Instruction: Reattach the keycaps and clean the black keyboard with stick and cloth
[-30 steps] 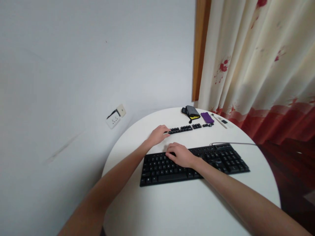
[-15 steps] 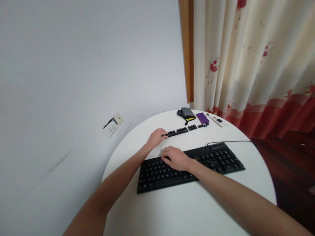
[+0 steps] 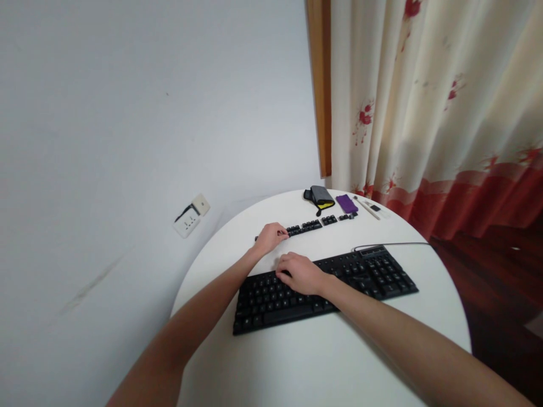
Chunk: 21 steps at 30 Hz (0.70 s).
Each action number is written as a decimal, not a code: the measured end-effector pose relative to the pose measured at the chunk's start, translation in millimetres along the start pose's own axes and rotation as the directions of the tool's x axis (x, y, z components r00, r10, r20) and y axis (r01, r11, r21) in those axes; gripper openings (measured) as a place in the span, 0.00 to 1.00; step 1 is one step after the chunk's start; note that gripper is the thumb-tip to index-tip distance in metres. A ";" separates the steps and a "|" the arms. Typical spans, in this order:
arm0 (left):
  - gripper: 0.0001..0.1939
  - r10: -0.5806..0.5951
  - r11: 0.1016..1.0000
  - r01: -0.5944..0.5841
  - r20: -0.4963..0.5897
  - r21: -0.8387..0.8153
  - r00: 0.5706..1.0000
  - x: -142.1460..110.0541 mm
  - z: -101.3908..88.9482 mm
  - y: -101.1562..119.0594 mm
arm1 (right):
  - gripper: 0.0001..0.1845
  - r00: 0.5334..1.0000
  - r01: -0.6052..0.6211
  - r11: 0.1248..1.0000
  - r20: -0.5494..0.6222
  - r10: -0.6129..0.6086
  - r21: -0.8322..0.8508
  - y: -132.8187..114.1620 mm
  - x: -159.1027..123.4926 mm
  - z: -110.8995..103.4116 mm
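Observation:
My left hand (image 3: 270, 237) is over a row of loose black keycaps (image 3: 311, 226) on the white round table. Its fingers are drawn together in a pinch at the row, and a keycap seems to be between the tips, though it is too small to see well. My right hand (image 3: 300, 273) rests on the upper part of a black keyboard (image 3: 275, 314), left of its middle. The fingers of this hand are curled closed; whatever is under or in them is hidden. The keyboard lies flat and slightly angled, with my right forearm crossing above it.
Near the far edge of the table (image 3: 263, 367) lie a grey and yellow pouch-like item (image 3: 321, 195), a purple cloth-like piece (image 3: 347, 204) and a pale thin stick (image 3: 368, 209). A cable (image 3: 394, 243) runs off the right edge. A wall socket (image 3: 186, 223) is at left, a curtain (image 3: 390, 102) at right.
My left hand has shifted slightly right along the keycap row, uncovering a keycap at the row's left end. My right hand stays on the keyboard. The view has turned a little.

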State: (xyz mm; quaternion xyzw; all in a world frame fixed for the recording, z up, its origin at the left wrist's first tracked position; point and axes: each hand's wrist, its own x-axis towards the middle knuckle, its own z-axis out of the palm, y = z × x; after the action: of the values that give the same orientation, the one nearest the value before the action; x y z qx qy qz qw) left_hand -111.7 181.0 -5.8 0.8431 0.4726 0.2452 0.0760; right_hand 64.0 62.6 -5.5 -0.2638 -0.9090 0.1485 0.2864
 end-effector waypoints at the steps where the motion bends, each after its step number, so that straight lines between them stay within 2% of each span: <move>1: 0.03 -0.019 0.999 0.019 -0.002 -0.027 1.000 0.1 0.1 0.5 | 0.11 1.000 -0.002 1.000 -0.001 0.002 0.004 -0.1 -0.2 0.0; 6: 0.03 -0.101 0.991 0.103 0.028 -0.084 0.995 -1.1 -4.2 4.3 | 0.09 1.000 -0.002 0.999 -0.018 0.003 0.049 -0.8 -1.0 0.6; 9: 0.04 -0.144 0.982 0.148 0.040 -0.121 0.989 -7.2 -14.2 8.5 | 0.07 0.987 -0.087 0.989 -0.127 0.103 0.123 3.0 0.8 0.8; 10: 0.05 -0.150 0.978 0.155 0.044 -0.137 0.988 -11.1 -18.9 11.3 | 0.07 0.965 -0.146 0.978 -0.194 0.174 0.150 5.6 1.9 0.5; 12: 0.05 -0.140 0.974 0.148 0.060 -0.173 0.988 -21.9 -29.8 20.3 | 0.06 0.894 -0.259 0.943 -0.319 0.315 0.207 12.4 4.1 0.2; 14: 0.05 -0.118 0.966 0.137 0.098 -0.218 0.988 -35.5 -41.0 33.9 | 0.09 0.845 -0.313 0.912 -0.360 0.395 0.266 19.9 5.7 0.8; 16: 0.06 -0.118 0.958 0.147 0.132 -0.246 0.984 -49.3 -50.6 49.8 | 0.12 0.846 -0.318 0.892 -0.328 0.419 0.320 25.4 6.3 2.8; 19: 0.05 -0.126 0.952 0.165 0.163 -0.258 0.979 -65.2 -58.5 68.8 | 0.09 0.886 -0.271 0.888 -0.265 0.381 0.370 26.3 5.9 6.4; 21: 0.05 -0.135 0.945 0.178 0.170 -0.275 0.976 -72.2 -59.0 73.8 | 0.06 0.904 -0.244 0.886 -0.237 0.354 0.393 22.9 5.3 7.3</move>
State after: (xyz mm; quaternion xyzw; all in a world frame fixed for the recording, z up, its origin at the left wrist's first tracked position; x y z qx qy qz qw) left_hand -115.5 74.7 47.4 0.7985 0.4905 0.2411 0.2523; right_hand 65.0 83.4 -18.6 -0.3660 -0.7600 0.3106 0.4382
